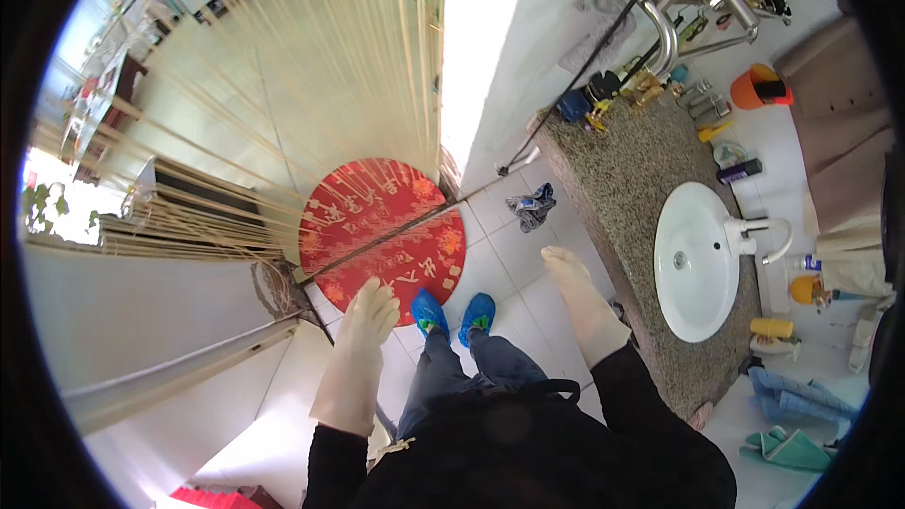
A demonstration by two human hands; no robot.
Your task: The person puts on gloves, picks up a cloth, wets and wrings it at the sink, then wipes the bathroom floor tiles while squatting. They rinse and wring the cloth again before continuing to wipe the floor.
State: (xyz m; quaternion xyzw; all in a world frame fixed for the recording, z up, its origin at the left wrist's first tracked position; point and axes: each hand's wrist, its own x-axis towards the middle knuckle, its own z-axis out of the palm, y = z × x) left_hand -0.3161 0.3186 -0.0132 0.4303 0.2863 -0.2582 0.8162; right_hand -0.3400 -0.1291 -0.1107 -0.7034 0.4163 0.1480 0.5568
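Note:
Both my hands wear long cream rubber gloves that reach over the black sleeves. My left hand (pixel 370 314) is held out over the floor near the edge of a round red mat (pixel 377 198), fingers stretched and holding nothing. On the other side my right hand (pixel 568 275) hangs in the air beside the stone washstand counter (pixel 617 217), its fingers also extended with nothing in them. Between and below the hands, my feet wear blue shoe covers (pixel 429 309), one close to the mat's edge. A dark crumpled cloth or bag (pixel 532 207) lies on the white tiles.
A white oval basin (pixel 696 262) with a white tap (pixel 764 234) is set in the counter. Bottles and cups line the wall. A string curtain (pixel 311 66) hangs across the doorway. A thin black pole (pixel 589 61) leans near metal racks (pixel 698 0). Blue cloths (pixel 801 396) hang at lower right.

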